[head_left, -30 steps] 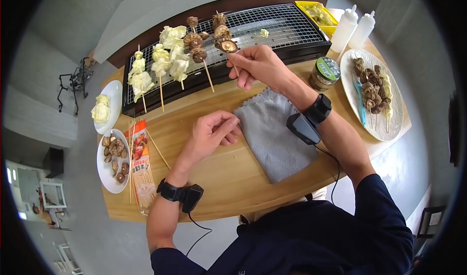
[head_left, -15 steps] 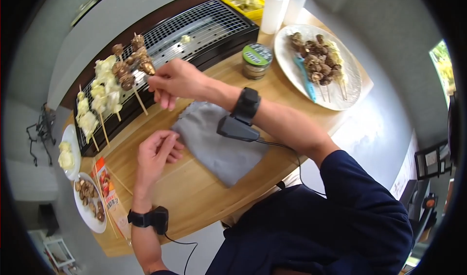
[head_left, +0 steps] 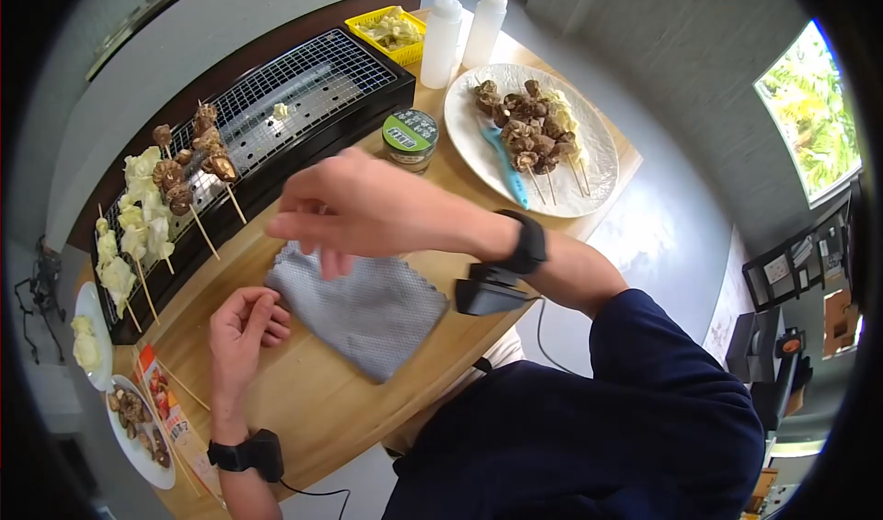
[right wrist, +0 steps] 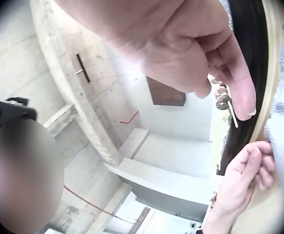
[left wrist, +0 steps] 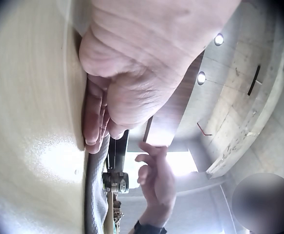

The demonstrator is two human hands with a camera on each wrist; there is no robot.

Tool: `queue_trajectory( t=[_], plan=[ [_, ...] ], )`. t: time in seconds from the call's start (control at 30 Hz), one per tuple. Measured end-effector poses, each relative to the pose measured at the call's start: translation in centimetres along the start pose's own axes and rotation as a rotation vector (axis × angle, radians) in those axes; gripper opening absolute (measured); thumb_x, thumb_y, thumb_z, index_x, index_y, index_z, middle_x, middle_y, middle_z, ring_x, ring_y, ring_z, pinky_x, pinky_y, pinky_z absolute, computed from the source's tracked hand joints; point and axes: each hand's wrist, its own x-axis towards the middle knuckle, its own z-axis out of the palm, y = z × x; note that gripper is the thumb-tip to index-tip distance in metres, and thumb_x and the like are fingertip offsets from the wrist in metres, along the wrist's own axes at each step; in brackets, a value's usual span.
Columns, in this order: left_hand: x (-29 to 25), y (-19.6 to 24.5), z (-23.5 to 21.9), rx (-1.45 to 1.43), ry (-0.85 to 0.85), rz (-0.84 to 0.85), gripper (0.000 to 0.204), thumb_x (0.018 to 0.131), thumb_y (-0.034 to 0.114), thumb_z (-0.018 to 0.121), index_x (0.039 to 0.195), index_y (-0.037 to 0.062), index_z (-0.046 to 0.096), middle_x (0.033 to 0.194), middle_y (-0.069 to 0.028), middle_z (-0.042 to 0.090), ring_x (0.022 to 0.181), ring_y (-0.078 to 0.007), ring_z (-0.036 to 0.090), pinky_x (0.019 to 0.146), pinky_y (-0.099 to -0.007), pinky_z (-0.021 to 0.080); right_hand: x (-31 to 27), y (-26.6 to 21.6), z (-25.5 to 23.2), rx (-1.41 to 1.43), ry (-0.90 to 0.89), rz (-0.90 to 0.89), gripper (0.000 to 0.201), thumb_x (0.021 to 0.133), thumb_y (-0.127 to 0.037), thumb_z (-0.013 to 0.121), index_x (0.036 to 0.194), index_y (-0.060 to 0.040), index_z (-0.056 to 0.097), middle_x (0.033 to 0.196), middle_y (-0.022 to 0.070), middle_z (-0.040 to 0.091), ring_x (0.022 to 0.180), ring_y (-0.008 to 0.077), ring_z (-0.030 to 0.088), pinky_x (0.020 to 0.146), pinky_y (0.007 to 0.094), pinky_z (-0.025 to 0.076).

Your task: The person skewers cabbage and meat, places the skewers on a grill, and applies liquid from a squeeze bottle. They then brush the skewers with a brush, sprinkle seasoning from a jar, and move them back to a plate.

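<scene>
My right hand (head_left: 354,209) hangs in the air above the grey cloth (head_left: 368,308), holding nothing, its fingers loosely bent. Beside the cloth's left edge, my left hand (head_left: 241,336) rests on the wooden table with relaxed, slightly curled fingers. Mushroom skewers (head_left: 210,143) and cabbage skewers (head_left: 138,217) lie on the left part of the grill (head_left: 313,92), their sticks jutting over its near edge. In the left wrist view the left hand (left wrist: 132,63) lies against the tabletop. The right wrist view shows the right hand (right wrist: 200,53) with nothing between its fingers.
A lidded jar (head_left: 409,139) stands by the grill's right end. Farther right is a large plate (head_left: 598,143) with skewers and a blue brush (head_left: 504,163). Two squeeze bottles (head_left: 441,46) and a yellow basket (head_left: 405,56) stand behind. Plates of cabbage and mushrooms (head_left: 129,408) are at left.
My right hand has let go of the mushroom skewer, which lies on the grill, and has drawn back above the cloth. The head view has turned right. The left hand has stayed by the cloth.
</scene>
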Motion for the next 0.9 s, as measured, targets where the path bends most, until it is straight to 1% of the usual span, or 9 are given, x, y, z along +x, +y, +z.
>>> queue_trajectory(
  t=[0.07,0.13,0.2,0.27,0.33,0.37,0.43,0.7,0.9],
  plan=[
    [-0.1,-0.1,0.1,-0.02,0.005,-0.004,0.024,0.104,0.025,0.061,0.109,0.0015,0.065,0.085,-0.0051,0.07,0.067,-0.0084,0.065,0.06,-0.0206,0.051,-4.0,-1.4,-2.0,-0.026,0.071,0.033,0.03,0.104,-0.025,0.059,0.102,0.0035,0.068,0.076,0.0075,0.072,0.062,0.0155,0.073,0.054,0.026,0.057],
    [0.1,-0.3,-0.1,-0.001,0.001,0.011,0.024,0.104,0.025,0.061,0.109,0.0016,0.065,0.085,-0.0051,0.07,0.067,-0.0082,0.065,0.059,-0.0206,0.05,-7.6,-1.8,-4.0,-0.065,0.301,0.171,0.026,0.102,-0.022,0.061,0.099,0.0018,0.071,0.078,0.0091,0.073,0.059,0.0136,0.07,0.055,0.027,0.056],
    [0.1,-0.4,-0.1,-0.01,-0.001,0.018,0.024,0.104,0.025,0.06,0.109,0.0017,0.065,0.085,-0.0051,0.07,0.067,-0.0083,0.065,0.059,-0.0206,0.051,-10.7,1.9,-6.6,-0.277,0.626,0.157,0.023,0.1,-0.022,0.064,0.101,-0.0003,0.072,0.076,0.009,0.072,0.056,0.0128,0.068,0.054,0.028,0.053],
    [0.1,-0.5,-0.1,0.004,-0.003,0.026,0.025,0.104,0.026,0.06,0.109,0.0015,0.065,0.085,-0.0053,0.07,0.066,-0.0084,0.065,0.058,-0.0206,0.051,-13.6,3.9,-8.9,-0.589,0.891,0.318,0.023,0.099,-0.023,0.066,0.099,-0.0003,0.072,0.075,0.0102,0.072,0.056,0.0137,0.067,0.052,0.0294,0.051],
    [0.1,-0.3,-0.1,0.011,0.004,0.02,0.026,0.104,0.026,0.06,0.109,0.0013,0.065,0.085,-0.0055,0.07,0.066,-0.0084,0.065,0.058,-0.0206,0.051,-16.7,5.9,-10.5,-0.647,0.989,0.485,0.027,0.098,-0.026,0.066,0.094,-0.0003,0.072,0.073,0.0104,0.071,0.053,0.0147,0.066,0.052,0.0306,0.051],
    [0.1,-0.2,-0.1,0.024,0.006,0.016,0.026,0.105,0.026,0.06,0.109,0.0011,0.065,0.085,-0.0057,0.07,0.066,-0.0084,0.065,0.058,-0.0206,0.051,-17.9,6.6,-10.9,-0.643,0.987,0.485,0.027,0.098,-0.026,0.066,0.094,-0.0003,0.072,0.073,0.0104,0.071,0.053,0.0147,0.066,0.052,0.0306,0.051],
    [0.1,-0.1,0.0,0.033,0.008,0.009,0.026,0.105,0.026,0.059,0.109,0.0009,0.065,0.085,-0.0057,0.07,0.066,-0.0085,0.065,0.058,-0.0206,0.051,-19.8,7.6,-10.8,-0.64,0.855,0.711,0.031,0.099,-0.028,0.066,0.089,0.0004,0.071,0.07,0.0098,0.071,0.051,0.0151,0.065,0.052,0.0308,0.05],
    [0.0,0.3,0.2,0.055,0.034,-0.001,0.027,0.105,0.026,0.059,0.11,0.0002,0.065,0.085,-0.0059,0.07,0.066,-0.0087,0.066,0.058,-0.0205,0.051,-20.2,10.1,-10.5,-0.47,0.748,0.721,0.027,0.098,-0.023,0.066,0.088,0.0019,0.07,0.068,0.0087,0.069,0.05,0.0123,0.064,0.048,0.0281,0.048],
    [0.1,0.0,0.0,0.025,0.025,0.007,0.026,0.104,0.026,0.06,0.109,0.0008,0.065,0.085,-0.006,0.07,0.066,-0.009,0.066,0.058,-0.0204,0.051,-20.5,9.2,-10.6,-0.259,0.979,0.561,0.024,0.1,-0.02,0.065,0.096,0.0031,0.069,0.071,0.005,0.068,0.052,0.0087,0.063,0.043,0.0224,0.046]
  ],
)
